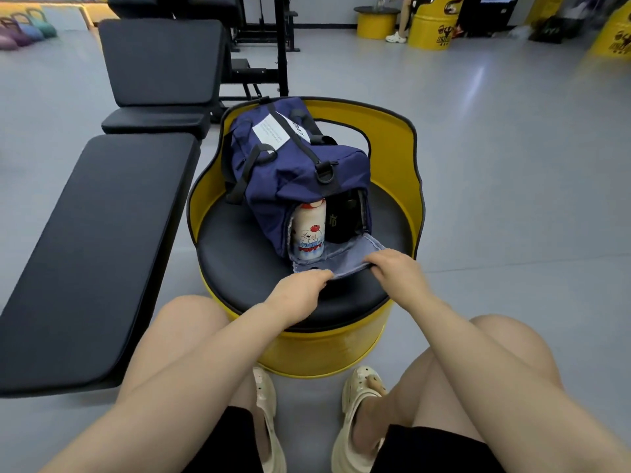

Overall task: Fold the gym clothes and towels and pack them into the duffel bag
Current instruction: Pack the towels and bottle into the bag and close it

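A navy duffel bag [290,158] lies on the black cushion of a yellow drum seat [341,346]. Its near end compartment is unzipped and the flap [345,259] hangs down toward me. Inside stand a white bottle with a cartoon bear [309,233] and a black container [341,218]. My left hand [300,290] pinches the flap's left edge. My right hand [397,271] pinches its right edge. No clothes or towels show outside the bag.
A black padded gym bench [92,254] stretches along the left, with a second bench [160,63] behind it. My knees and cream clogs [358,414] are below the seat. More yellow drums [432,27] and a seated person's leg stand far back.
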A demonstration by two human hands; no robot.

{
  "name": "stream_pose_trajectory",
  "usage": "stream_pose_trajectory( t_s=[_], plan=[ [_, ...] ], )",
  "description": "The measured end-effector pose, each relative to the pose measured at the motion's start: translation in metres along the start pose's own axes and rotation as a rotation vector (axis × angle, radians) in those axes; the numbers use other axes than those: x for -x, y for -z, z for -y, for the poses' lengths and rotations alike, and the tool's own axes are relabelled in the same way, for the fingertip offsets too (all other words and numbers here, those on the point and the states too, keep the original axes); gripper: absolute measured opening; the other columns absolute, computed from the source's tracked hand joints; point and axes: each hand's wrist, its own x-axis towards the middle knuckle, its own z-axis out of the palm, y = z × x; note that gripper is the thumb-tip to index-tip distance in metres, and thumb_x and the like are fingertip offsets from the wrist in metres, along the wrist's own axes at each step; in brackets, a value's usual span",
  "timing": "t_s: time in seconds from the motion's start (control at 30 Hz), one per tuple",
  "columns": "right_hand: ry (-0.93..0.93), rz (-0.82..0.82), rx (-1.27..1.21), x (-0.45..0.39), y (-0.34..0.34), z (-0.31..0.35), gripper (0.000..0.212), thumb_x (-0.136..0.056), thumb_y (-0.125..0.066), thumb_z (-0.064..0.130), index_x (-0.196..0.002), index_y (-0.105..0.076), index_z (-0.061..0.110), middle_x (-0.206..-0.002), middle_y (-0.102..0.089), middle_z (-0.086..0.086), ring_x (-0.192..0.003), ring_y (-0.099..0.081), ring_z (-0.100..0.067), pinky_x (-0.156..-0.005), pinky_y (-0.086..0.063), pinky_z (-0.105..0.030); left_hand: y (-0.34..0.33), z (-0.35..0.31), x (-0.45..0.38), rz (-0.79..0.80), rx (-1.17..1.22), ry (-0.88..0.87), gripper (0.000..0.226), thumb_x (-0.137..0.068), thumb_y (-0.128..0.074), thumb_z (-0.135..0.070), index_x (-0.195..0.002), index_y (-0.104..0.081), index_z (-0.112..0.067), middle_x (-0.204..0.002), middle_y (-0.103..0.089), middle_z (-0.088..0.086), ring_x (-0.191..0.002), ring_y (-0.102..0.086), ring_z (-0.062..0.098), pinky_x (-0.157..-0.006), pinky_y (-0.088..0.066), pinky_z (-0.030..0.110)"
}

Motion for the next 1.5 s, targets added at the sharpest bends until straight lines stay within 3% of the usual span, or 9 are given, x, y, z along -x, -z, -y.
stream_pose_trajectory(
  t_s=[0.33,0.53,0.63,0.77,0.87,0.97,1.1,1.33,1.5],
  plan=[
    [-0.042,-0.207,-0.136,-0.034,0.028,0.019,0.024,-0.097,-0.052,0.023,-0.114,-0.068,0.016,-0.11,-0.07,-0.002,-0.102,-0.063,-0.024,-0.082,-0.05,-0.034,0.056,0.018,-0.031,-0.293,-0.269,-0.034,0.022,-0.091,-0.05,-0.02,-0.109,-0.061,-0.014,-0.108,-0.061,0.005,-0.105,-0.049,0.027,-0.082,-0.036,0.034],
    [-0.003,-0.163,-0.079,-0.066,0.043,0.021,0.025,-0.097,-0.051,0.024,-0.113,-0.069,0.017,-0.111,-0.07,-0.003,-0.102,-0.062,-0.026,-0.082,-0.051,-0.037,0.065,0.015,-0.047,-0.646,-0.337,-0.124,0.042,-0.064,-0.082,-0.029,-0.1,-0.065,-0.017,-0.112,-0.059,0.006,-0.104,-0.051,0.026,-0.085,-0.035,0.033],
    [0.016,-0.189,-0.082,-0.076,0.044,0.02,0.024,-0.096,-0.053,0.022,-0.112,-0.07,0.016,-0.108,-0.071,-0.003,-0.101,-0.063,-0.026,-0.082,-0.051,-0.037,0.073,0.007,-0.062,-0.552,-0.422,-0.152,0.05,-0.073,-0.077,-0.036,-0.116,-0.061,-0.019,-0.142,-0.044,0.011,-0.135,-0.035,0.032,-0.11,-0.026,0.048],
    [-0.017,-0.267,-0.131,-0.084,0.037,0.02,0.024,-0.096,-0.054,0.023,-0.112,-0.07,0.015,-0.104,-0.071,-0.004,-0.098,-0.062,-0.024,-0.08,-0.05,-0.036,0.081,-0.001,-0.082,-0.46,-0.533,-0.15,0.045,-0.083,-0.063,-0.05,-0.119,-0.058,-0.022,-0.159,-0.012,0.007,-0.147,-0.004,0.031,-0.113,-0.003,0.058],
    [-0.042,-0.324,-0.153,-0.09,0.029,0.021,0.023,-0.096,-0.054,0.023,-0.11,-0.071,0.016,-0.102,-0.071,-0.004,-0.093,-0.062,-0.022,-0.075,-0.048,-0.034,0.08,-0.002,-0.098,-0.382,-0.521,-0.138,0.059,-0.089,-0.057,-0.046,-0.141,-0.036,-0.027,-0.16,-0.002,0.003,-0.146,-0.004,0.031,-0.113,-0.009,0.056],
    [-0.101,-0.385,-0.183,-0.099,0.023,0.02,0.02,-0.094,-0.057,0.025,-0.105,-0.072,0.017,-0.098,-0.071,-0.003,-0.09,-0.061,-0.02,-0.073,-0.047,-0.031,0.079,0.004,-0.11,-0.442,-0.438,-0.107,0.075,-0.087,-0.062,-0.041,-0.15,-0.024,-0.026,-0.156,-0.025,0.004,-0.136,-0.032,0.027,-0.103,-0.033,0.042],
    [-0.182,-0.438,-0.204,-0.109,0.016,0.015,0.018,-0.092,-0.061,0.029,-0.096,-0.071,0.015,-0.091,-0.069,-0.003,-0.083,-0.06,-0.019,-0.07,-0.048,-0.03,0.068,0.014,-0.121,-0.603,-0.411,-0.128,0.064,-0.074,-0.076,-0.037,-0.132,-0.054,-0.02,-0.13,-0.059,0.005,-0.116,-0.055,0.029,-0.086,-0.046,0.04],
    [-0.141,-0.544,-0.1,-0.112,0.015,0.016,0.015,-0.087,-0.068,0.027,-0.087,-0.07,0.013,-0.082,-0.069,-0.003,-0.078,-0.059,-0.021,-0.061,-0.041,-0.028,0.065,0.004,-0.133,-0.697,-0.446,-0.093,0.033,-0.068,-0.08,-0.033,-0.097,-0.071,-0.021,-0.099,-0.07,0.003,-0.098,-0.062,0.03,-0.079,-0.048,0.036],
    [-0.281,-0.503,-0.371,-0.105,0.018,-0.001,0.025,-0.093,-0.058,0.04,-0.094,-0.063,0.016,-0.088,-0.059,0.006,-0.084,-0.053,-0.014,-0.065,-0.041,-0.026,0.064,0.009,-0.137,-0.792,-0.423,-0.137,0.012,-0.069,-0.079,-0.021,-0.08,-0.073,-0.021,-0.086,-0.07,-0.003,-0.086,-0.064,0.026,-0.069,-0.044,0.031]
  ],
)
